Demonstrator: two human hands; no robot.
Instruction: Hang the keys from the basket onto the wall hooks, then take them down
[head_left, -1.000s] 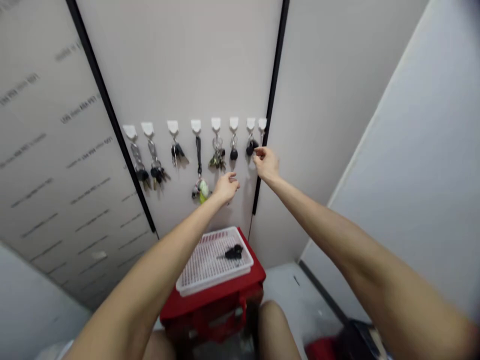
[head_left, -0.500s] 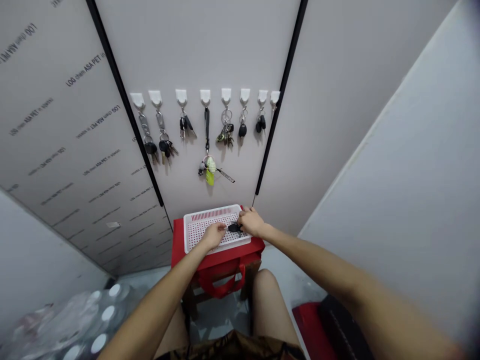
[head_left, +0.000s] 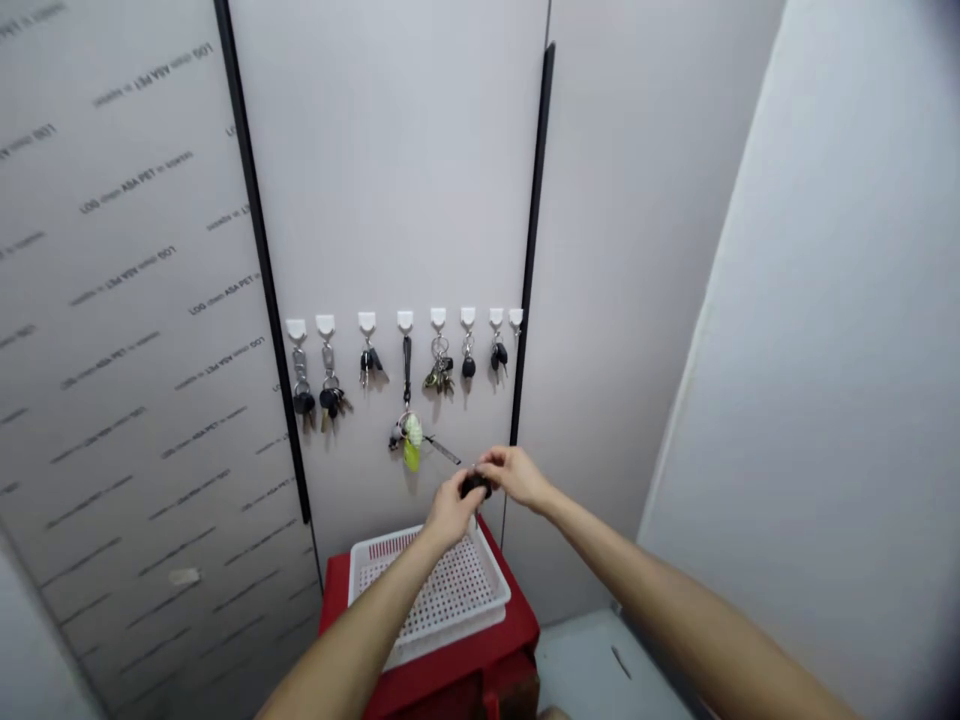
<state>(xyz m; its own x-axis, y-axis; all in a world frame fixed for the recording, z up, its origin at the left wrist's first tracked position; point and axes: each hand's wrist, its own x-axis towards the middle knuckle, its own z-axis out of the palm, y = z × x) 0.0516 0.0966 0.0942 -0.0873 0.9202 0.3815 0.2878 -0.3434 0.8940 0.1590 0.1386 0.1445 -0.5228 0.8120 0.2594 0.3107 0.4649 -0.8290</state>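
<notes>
Between my two hands, above the far right part of a white perforated basket (head_left: 450,590), is a bunch of dark keys (head_left: 475,484). My left hand (head_left: 450,512) pinches the dark key heads from the left, and one key points down below the fingers. Fingertips of my right hand (head_left: 514,475) are closed at the top of the same bunch, where its ring seems to be; the fingers hide most of it. Just up and left of my hands, a black strap (head_left: 407,370) with a green tag (head_left: 412,455) and charms hangs from a white hook (head_left: 405,321).
Several white hooks form a row on the wall, with key bunches such as the left one (head_left: 303,400) hanging from them. The rightmost hook (head_left: 516,318) sits beside a black vertical strip (head_left: 531,240). Beneath the basket is a red box-like surface (head_left: 517,625).
Both hands have lifted the keys up out of the basket toward the wall. The camera view has tilted upward, so the hooks appear lower in the picture.
</notes>
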